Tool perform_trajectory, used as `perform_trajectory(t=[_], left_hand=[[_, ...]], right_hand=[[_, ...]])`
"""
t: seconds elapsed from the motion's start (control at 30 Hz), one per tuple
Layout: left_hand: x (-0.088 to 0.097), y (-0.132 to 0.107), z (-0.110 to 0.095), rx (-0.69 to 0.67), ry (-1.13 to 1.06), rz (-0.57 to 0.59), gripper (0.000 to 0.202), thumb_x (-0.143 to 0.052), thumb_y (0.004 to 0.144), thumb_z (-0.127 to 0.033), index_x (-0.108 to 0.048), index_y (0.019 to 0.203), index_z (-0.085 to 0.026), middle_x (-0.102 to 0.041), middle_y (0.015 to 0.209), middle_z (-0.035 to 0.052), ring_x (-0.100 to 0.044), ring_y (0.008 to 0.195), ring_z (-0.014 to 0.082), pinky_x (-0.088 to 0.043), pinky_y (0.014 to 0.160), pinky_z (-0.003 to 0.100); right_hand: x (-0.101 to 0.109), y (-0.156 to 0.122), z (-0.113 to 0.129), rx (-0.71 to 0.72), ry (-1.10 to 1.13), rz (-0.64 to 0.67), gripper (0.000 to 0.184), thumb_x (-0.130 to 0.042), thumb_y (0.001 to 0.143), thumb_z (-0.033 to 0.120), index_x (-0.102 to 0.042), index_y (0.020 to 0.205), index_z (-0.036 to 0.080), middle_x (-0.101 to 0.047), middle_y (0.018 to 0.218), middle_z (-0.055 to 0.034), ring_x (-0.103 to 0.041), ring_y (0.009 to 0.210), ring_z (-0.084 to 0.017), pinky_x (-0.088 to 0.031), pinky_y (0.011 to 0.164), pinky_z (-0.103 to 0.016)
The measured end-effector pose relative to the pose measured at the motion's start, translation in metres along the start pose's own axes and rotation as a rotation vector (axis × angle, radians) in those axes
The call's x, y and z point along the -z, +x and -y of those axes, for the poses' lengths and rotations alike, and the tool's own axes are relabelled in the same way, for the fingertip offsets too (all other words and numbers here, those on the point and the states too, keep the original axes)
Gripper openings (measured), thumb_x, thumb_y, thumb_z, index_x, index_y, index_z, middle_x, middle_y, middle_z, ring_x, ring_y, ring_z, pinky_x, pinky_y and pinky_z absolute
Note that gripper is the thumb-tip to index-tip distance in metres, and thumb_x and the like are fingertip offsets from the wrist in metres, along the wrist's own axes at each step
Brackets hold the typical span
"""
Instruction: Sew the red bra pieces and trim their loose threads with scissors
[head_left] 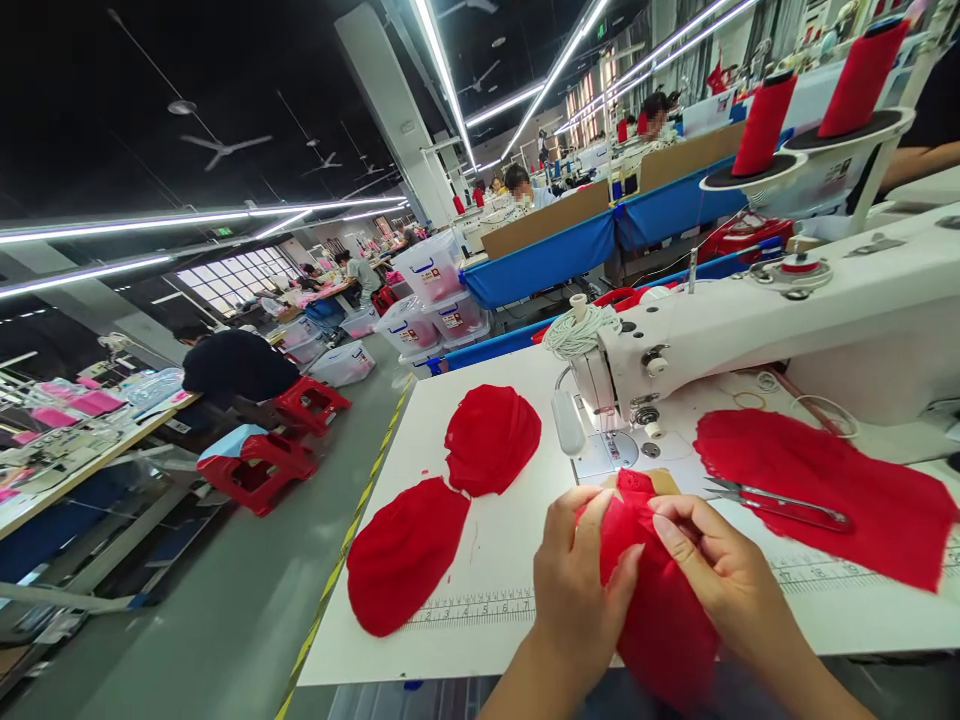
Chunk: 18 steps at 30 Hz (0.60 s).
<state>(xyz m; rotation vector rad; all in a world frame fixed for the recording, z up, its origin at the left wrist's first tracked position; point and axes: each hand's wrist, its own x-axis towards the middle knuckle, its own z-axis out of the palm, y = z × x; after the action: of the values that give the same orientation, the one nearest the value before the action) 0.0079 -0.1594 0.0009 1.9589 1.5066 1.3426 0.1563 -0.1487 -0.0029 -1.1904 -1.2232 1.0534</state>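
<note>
A piece of red fabric (664, 630) hangs between my two hands, over the front edge of the sewing table (510, 560). My left hand (581, 570) pinches its upper left side, with the thumb in front. On the right side, my right hand (712, 560) grips the cloth between thumb and fingertips. Just beyond the hands is the sewing machine (720, 320), its needle area lit above the metal plate (611, 452). Thread snips (787, 500) lie on a longer red fabric piece (870, 500) to the right.
Two rounded red fabric pieces (493, 440) lie left of the machine, above a printed ruler (480, 608). Red thread cones (765, 125) stand behind the machine. Plastic boxes (431, 265) are stacked beyond the table. Red stools (259, 470) and a seated person (236, 365) are at left.
</note>
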Motion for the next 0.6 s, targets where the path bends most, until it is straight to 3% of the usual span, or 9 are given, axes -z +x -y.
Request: perform_trajectory(t=[0.13,0.23,0.33,0.4,0.47,0.6], left_hand=[[0.004,0.015,-0.003,0.144,-0.198,0.179,0.041,-0.055,0.088,-0.018,-0.056,0.128,-0.028,-0.056,0.126,0.0121,-0.06,0.102,0.0246,-0.052,0.063,0.029],[0.016,0.033,-0.004,0.137,-0.314,0.408,0.05,-0.052,0.09,-0.018,-0.049,0.139,-0.029,-0.04,0.146,0.013,-0.059,0.104,0.022,-0.05,0.064,0.026],[0.028,0.049,-0.007,0.1,-0.354,0.589,0.043,-0.061,0.087,-0.025,-0.06,0.13,-0.026,-0.051,0.132,0.0127,-0.059,0.089,0.0188,-0.051,0.07,0.028],[0.032,0.056,-0.01,0.118,-0.39,0.584,0.024,-0.059,0.089,-0.031,-0.073,0.106,-0.021,-0.059,0.117,0.0118,-0.059,0.082,0.0185,-0.051,0.072,0.03],[0.032,0.06,-0.013,0.178,-0.434,0.557,0.024,-0.054,0.091,-0.032,-0.074,0.087,-0.019,-0.063,0.112,0.0115,-0.059,0.073,0.0169,-0.051,0.068,0.03],[0.024,0.062,-0.011,0.242,-0.395,0.591,0.012,-0.066,0.077,-0.016,-0.072,0.086,-0.019,-0.065,0.09,0.0053,-0.053,0.064,0.014,-0.045,0.06,0.026]], right_hand=[[-0.002,-0.003,0.001,-0.055,0.09,0.016,0.03,-0.059,0.086,0.053,-0.062,0.081,0.024,-0.063,0.069,0.0,-0.056,0.06,-0.016,-0.046,0.051,-0.022],[0.003,-0.003,0.001,-0.041,0.066,0.09,0.032,-0.057,0.087,0.054,-0.061,0.079,0.023,-0.053,0.062,0.0031,-0.046,0.053,-0.013,-0.039,0.046,-0.021],[0.012,0.001,0.002,0.01,0.014,0.17,0.032,-0.053,0.09,0.051,-0.061,0.076,0.024,-0.05,0.061,0.0042,-0.041,0.052,-0.012,-0.035,0.045,-0.022],[0.018,0.005,0.003,0.088,-0.031,0.214,0.031,-0.051,0.092,0.048,-0.061,0.075,0.024,-0.053,0.063,0.0036,-0.046,0.055,-0.014,-0.039,0.05,-0.023],[0.023,0.011,0.004,0.171,-0.086,0.238,0.029,-0.05,0.093,0.045,-0.061,0.076,0.025,-0.055,0.066,0.0033,-0.05,0.058,-0.014,-0.042,0.055,-0.023],[0.03,0.022,0.005,0.21,-0.151,0.216,0.029,-0.048,0.094,0.044,-0.06,0.076,0.025,-0.059,0.068,0.0024,-0.055,0.06,-0.015,-0.045,0.055,-0.022]])
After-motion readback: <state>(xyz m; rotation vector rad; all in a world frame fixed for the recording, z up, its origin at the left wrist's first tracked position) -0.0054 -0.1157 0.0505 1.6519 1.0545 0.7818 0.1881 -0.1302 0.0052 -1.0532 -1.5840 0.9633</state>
